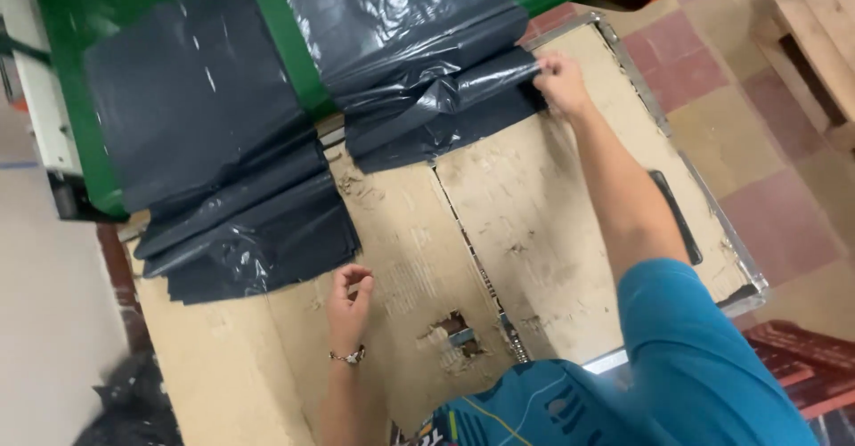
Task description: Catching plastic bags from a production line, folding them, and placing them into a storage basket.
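Overhead, right hand (pixel 561 82) pinching dark plastic bags (pixel 445 98), left hand (pixel 349 303) loosely curled, empty, on cardboard (pixel 534 223)

glossy, crinkled dark grey plastic bags (pixel 240 223) lie on matt, torn brown cardboard (pixel 534 232) over a table with a shiny metal edge (pixel 704 188).

One head-worn camera, looking steeply down from above the person's shoulders.
It faces forward over the cardboard-covered table (pixel 552 232), close enough that the blue sleeve (pixel 704 357) fills the lower right corner; the frame tilts, with tiled floor (pixel 757 134) along the right edge.
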